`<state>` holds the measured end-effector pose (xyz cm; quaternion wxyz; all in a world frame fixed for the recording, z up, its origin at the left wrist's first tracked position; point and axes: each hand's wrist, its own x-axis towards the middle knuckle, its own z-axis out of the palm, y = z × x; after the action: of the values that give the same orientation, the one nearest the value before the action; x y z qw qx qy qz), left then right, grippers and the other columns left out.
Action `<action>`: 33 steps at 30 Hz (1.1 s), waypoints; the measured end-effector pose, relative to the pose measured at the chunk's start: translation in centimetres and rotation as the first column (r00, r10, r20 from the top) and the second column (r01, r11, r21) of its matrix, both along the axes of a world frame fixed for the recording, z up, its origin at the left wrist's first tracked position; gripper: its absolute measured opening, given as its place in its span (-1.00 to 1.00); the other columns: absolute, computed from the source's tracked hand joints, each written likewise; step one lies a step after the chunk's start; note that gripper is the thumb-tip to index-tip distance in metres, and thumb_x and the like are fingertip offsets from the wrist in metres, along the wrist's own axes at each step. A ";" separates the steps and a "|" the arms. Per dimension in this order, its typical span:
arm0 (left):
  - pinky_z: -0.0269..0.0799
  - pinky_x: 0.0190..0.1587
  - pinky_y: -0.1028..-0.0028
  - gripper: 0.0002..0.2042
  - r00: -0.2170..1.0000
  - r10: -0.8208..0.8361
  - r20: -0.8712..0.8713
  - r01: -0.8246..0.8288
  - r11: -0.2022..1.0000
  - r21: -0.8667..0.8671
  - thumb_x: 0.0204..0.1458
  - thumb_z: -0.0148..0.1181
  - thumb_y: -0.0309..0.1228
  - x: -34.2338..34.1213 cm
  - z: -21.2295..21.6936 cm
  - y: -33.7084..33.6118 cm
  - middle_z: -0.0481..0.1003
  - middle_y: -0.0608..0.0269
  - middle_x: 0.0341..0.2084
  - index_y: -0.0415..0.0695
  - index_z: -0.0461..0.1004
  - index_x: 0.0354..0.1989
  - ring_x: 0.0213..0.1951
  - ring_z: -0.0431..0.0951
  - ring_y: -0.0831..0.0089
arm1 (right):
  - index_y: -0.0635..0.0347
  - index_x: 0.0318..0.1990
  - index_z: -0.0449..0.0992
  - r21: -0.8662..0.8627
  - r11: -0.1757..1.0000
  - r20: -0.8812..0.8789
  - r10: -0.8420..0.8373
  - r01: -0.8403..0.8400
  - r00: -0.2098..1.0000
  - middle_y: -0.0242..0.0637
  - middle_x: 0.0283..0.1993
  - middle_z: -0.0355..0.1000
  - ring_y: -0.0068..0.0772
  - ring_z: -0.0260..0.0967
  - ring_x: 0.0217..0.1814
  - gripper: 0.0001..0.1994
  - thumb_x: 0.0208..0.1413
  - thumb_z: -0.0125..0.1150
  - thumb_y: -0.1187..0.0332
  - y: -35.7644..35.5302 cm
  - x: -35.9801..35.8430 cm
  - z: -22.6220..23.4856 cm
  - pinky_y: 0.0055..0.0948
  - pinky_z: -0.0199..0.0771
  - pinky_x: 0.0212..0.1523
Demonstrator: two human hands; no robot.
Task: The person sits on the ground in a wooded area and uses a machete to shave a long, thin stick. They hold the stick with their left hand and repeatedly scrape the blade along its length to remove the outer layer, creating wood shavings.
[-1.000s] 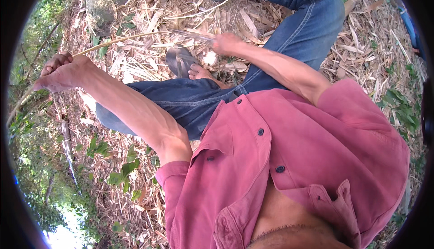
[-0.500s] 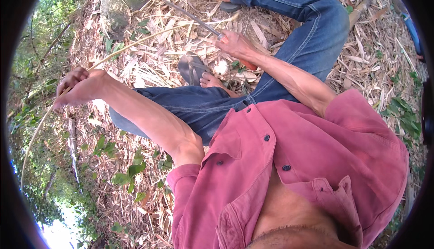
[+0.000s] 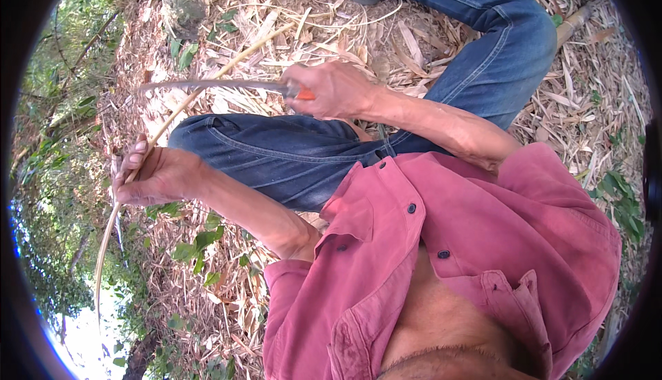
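Cane-like strip [image 3: 241, 57], pale and thin, slants above the dry leaf litter [image 3: 331, 38], its lower end bending down past the left hand [image 3: 162, 176], which grips it between thumb and fingers. The right hand [image 3: 338, 90] is clenched on a long knife [image 3: 227, 84] whose blurred blade crosses the strip; whether they touch, I cannot tell. Shaving or trimming seems in hand; the next stroke would call for a steady hold. The pink shirt's [image 3: 496, 228] chest pocket [image 3: 355, 221] is the only container visible, contents hidden
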<state>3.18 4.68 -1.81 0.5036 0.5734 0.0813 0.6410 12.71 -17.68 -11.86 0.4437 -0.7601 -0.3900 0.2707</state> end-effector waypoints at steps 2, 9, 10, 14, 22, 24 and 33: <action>0.44 -0.46 0.51 -0.60 0.997 0.076 -0.025 -0.076 0.997 0.006 0.01 0.02 0.09 0.7 0.2 -0.9 0.27 0.42 -0.73 -0.02 0.26 -0.48 -0.63 0.34 0.55 | 0.08 -0.22 0.40 0.075 0.997 0.133 -0.014 0.004 0.991 -0.23 -0.56 0.42 -0.14 0.45 -0.47 -0.72 -0.05 0.17 0.16 0.7 -0.7 0.9 -0.24 0.42 -0.49; -0.21 -0.65 0.57 -0.46 0.996 -0.034 0.078 0.037 0.999 -0.036 0.01 -0.16 0.26 1.9 0.1 -1.8 -0.08 0.48 -0.78 0.01 0.11 -0.65 -0.72 -0.13 0.62 | 0.11 -0.30 0.38 0.048 0.997 0.171 -0.062 0.054 0.983 -0.25 -0.56 0.43 -0.15 0.44 -0.52 -0.79 -0.08 0.18 0.27 0.5 0.3 -1.3 -0.23 0.39 -0.52; -0.24 -0.66 0.56 -0.44 0.997 -0.037 0.067 0.040 0.998 -0.039 0.01 -0.20 0.28 1.6 0.0 -1.4 -0.09 0.48 -0.78 0.01 0.10 -0.65 -0.72 -0.15 0.62 | 0.11 -0.28 0.39 0.054 0.998 0.183 -0.029 0.019 0.983 -0.24 -0.56 0.44 -0.15 0.44 -0.52 -0.78 -0.09 0.18 0.27 0.5 0.3 -1.1 -0.24 0.39 -0.53; -0.32 -0.66 0.55 -0.41 0.987 -0.141 0.070 0.145 0.989 -0.043 0.01 -0.25 0.31 1.1 0.1 -0.4 -0.14 0.48 -0.80 -0.02 0.09 -0.68 -0.74 -0.21 0.62 | 0.08 -0.21 0.41 0.097 0.995 0.175 0.011 -0.029 0.984 -0.25 -0.54 0.46 -0.15 0.45 -0.52 -0.74 -0.09 0.17 0.26 0.6 0.6 -0.4 -0.25 0.40 -0.54; -0.34 -0.66 0.53 -0.40 0.946 -0.302 0.114 0.307 0.952 -0.021 0.03 -0.28 0.29 0.6 -0.6 0.7 -0.16 0.49 -0.81 -0.03 0.08 -0.70 -0.73 -0.21 0.63 | 0.04 -0.12 0.38 -0.042 0.995 0.222 0.095 -0.088 0.970 -0.25 -0.52 0.47 -0.14 0.45 -0.51 -0.69 -0.05 0.13 0.22 -0.2 2.1 -0.7 -0.22 0.41 -0.54; -0.36 -0.66 0.54 -0.40 0.955 -0.273 0.114 0.280 0.959 -0.048 0.02 -0.28 0.31 0.9 -0.5 0.3 -0.16 0.49 -0.81 -0.02 0.05 -0.70 -0.74 -0.22 0.63 | 0.06 -0.19 0.34 -0.103 0.992 0.190 0.086 -0.068 0.978 -0.23 -0.59 0.43 -0.12 0.43 -0.55 -0.73 -0.05 0.14 0.22 -0.3 2.0 -1.2 -0.21 0.39 -0.57; -0.35 -0.67 0.55 -0.40 0.983 -0.169 0.075 0.175 0.982 -0.069 0.01 -0.26 0.31 1.0 -0.2 0.2 -0.16 0.49 -0.81 -0.01 0.01 -0.70 -0.74 -0.23 0.64 | 0.12 -0.35 0.27 0.096 0.994 0.328 0.023 -0.057 0.944 -0.23 -0.69 0.36 -0.14 0.37 -0.65 -0.71 -0.04 0.17 0.15 -0.8 2.4 -3.8 -0.22 0.35 -0.63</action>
<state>4.17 4.92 -2.04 0.5809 0.5365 0.0380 0.6110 15.07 -18.50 -15.64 0.4063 -0.7622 -0.4870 0.1297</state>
